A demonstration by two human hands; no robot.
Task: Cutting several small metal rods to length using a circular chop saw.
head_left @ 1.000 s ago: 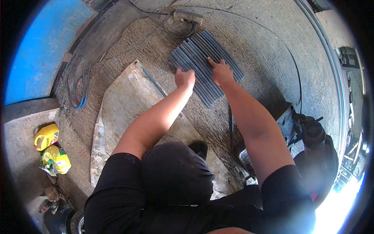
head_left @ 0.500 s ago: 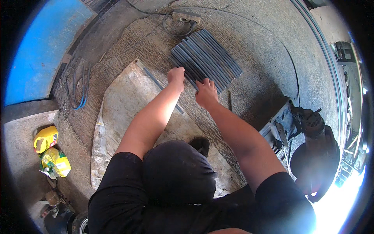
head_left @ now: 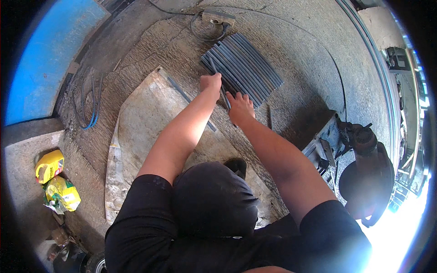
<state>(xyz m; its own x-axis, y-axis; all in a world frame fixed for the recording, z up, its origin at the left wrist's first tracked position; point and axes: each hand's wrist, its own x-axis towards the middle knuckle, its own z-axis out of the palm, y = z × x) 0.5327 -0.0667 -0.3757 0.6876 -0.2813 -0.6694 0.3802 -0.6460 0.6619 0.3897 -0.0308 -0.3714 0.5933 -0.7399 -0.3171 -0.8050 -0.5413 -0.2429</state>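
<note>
A row of dark grey metal rods (head_left: pixel 249 68) lies side by side on the rough concrete floor ahead of me. My left hand (head_left: pixel 210 83) is closed around a single rod (head_left: pixel 212 65), which sits at a slant over the row's left edge. Its near end shows beside my right wrist. My right hand (head_left: pixel 241 108) rests at the near ends of the row, fingers slightly spread and touching the rods, its thumb side against the slanted rod. Another thin bar (head_left: pixel 180 89) lies on a stained pale sheet (head_left: pixel 143 113), passing under my left forearm.
A socket box (head_left: pixel 218 18) with a black cable lies beyond the rods. To the right stands a cut-off saw-like machine (head_left: pixel 364 141) with a dark metal base. A yellow jug (head_left: pixel 50 166) and a yellow-green bag (head_left: pixel 63 193) sit at left, below a blue panel (head_left: pixel 50 54).
My left hand has shifted slightly right, and one rod is now turned out of line with the row in its grip. My right hand has stayed nearly in place.
</note>
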